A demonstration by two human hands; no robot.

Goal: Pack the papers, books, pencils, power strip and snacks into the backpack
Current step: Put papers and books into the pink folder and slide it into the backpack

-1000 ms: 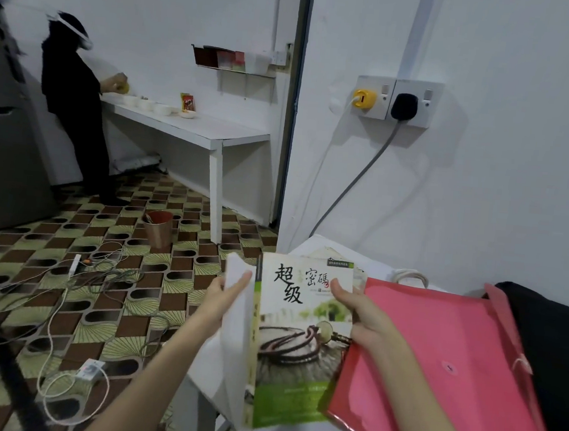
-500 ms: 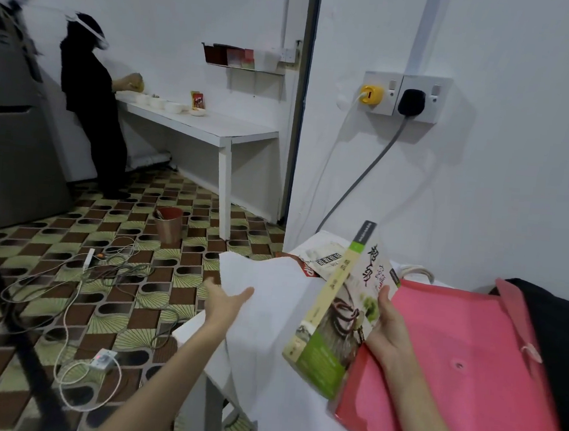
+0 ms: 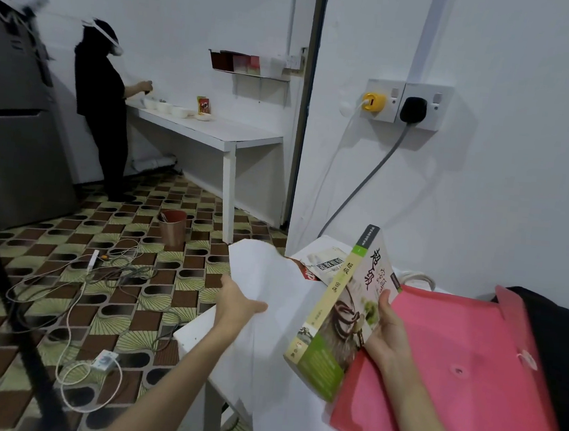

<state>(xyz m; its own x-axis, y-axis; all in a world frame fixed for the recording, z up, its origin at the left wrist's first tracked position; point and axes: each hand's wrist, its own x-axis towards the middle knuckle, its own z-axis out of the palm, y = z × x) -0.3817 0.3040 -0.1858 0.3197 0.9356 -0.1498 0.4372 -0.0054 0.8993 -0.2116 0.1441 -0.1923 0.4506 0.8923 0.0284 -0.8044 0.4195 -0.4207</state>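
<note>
Right hand [image 3: 389, 341], fingers curled round one green-and-white paperback book [image 3: 343, 318]; left hand [image 3: 237, 305], fingers pinching one white paper sheet [image 3: 266, 323]; one pink plastic folder [image 3: 461, 378].

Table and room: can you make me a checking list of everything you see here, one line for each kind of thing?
Surface: white table, partly covered.
Job's things: book held tilted over the table; white papers; pink folder; black backpack at the right edge.
Clutter: second book and a red packet at the back of the table.
Hands: left hand holds the papers; right hand grips the book.
Cables: grey cable from the black plug; loose cords on the floor.
Surroundings: another person at a far table; copper bin; fridge.
</note>
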